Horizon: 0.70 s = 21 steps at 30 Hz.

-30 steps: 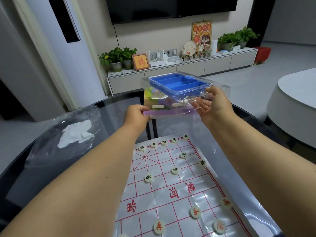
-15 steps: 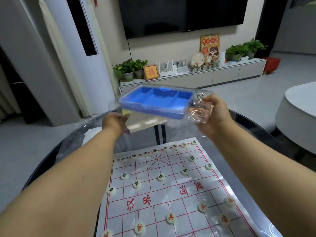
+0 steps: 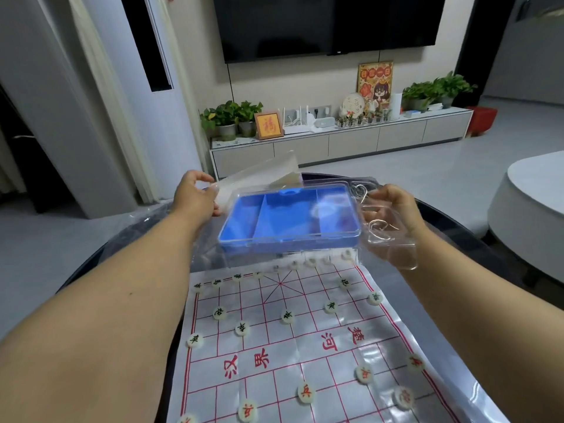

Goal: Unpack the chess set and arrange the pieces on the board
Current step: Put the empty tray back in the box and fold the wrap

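Observation:
A clear plastic case with an empty blue divided tray (image 3: 290, 219) hangs in the air above the far edge of the board. My left hand (image 3: 195, 196) pinches its clear flap (image 3: 259, 175) at the left. My right hand (image 3: 393, 209) grips the clear handle end (image 3: 387, 239) at the right. Below lies a white paper chess board (image 3: 293, 355) with red grid lines. Round white pieces stand on it, several with black characters (image 3: 287, 316) on the far half and several with red ones (image 3: 306, 393) on the near half.
The board lies on a dark round glass table (image 3: 476, 239). Crumpled clear plastic (image 3: 146, 221) sits at the table's far left. A white rounded table (image 3: 531, 203) stands to the right, a TV cabinet (image 3: 335, 145) with plants along the far wall.
The case has come lower and nearer to the board's far edge, tilted towards me. My left hand has moved from under the case to its clear flap. The camera looks higher.

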Tool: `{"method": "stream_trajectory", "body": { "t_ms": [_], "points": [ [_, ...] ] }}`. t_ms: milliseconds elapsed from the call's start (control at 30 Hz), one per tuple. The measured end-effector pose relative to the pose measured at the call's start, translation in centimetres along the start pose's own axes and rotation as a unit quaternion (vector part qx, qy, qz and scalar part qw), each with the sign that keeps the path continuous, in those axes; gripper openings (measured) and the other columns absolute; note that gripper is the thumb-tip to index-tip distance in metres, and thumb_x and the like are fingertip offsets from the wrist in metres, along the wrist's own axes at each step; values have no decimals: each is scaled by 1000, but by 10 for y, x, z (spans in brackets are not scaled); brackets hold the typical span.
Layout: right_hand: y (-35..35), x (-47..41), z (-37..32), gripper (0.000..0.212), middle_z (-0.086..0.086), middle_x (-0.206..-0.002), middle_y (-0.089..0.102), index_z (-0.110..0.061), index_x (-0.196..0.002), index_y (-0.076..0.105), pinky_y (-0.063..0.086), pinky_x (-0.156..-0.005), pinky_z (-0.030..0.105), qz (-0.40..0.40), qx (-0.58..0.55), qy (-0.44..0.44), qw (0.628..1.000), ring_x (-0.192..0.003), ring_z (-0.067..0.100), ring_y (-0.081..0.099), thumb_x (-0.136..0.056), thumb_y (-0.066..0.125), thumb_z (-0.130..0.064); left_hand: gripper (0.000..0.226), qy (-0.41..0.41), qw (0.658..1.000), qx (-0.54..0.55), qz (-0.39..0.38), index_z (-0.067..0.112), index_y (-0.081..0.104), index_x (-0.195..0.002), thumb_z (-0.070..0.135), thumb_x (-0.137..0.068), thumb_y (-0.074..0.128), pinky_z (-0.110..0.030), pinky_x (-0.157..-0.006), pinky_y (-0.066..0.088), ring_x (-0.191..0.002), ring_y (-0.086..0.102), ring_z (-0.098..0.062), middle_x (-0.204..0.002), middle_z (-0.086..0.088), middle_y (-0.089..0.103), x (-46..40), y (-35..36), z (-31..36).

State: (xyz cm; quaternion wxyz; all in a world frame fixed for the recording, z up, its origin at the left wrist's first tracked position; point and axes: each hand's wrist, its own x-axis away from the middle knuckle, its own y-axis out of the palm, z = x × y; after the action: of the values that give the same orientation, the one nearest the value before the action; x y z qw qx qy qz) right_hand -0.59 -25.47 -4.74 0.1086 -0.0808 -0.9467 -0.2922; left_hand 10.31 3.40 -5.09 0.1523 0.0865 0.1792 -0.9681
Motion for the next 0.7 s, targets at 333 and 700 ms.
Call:
{"method": "stream_trajectory", "body": {
  "t_ms": [333, 700],
  "points": [
    [-11, 1, 0, 17, 6, -67, 52, -5, -85, 53, 45, -40, 16, 75, -21, -1, 997, -45, 15, 51, -84, 45, -20, 40, 95, 994, -43, -45, 18, 67, -89, -6, -96, 36, -23, -57, 51, -77, 56, -30, -102, -9, 56, 4, 9, 3],
    [-9, -12, 4, 16, 8, -65, 57, -6, -81, 52, 41, -41, 16, 86, -22, -45, 995, -39, 16, 51, -82, 42, -18, 44, 67, 993, -51, -78, 23, 70, -103, -11, -76, 61, -9, -42, 36, -47, 45, -3, -77, -1, 50, 18, 11, 11]
  ]
}}
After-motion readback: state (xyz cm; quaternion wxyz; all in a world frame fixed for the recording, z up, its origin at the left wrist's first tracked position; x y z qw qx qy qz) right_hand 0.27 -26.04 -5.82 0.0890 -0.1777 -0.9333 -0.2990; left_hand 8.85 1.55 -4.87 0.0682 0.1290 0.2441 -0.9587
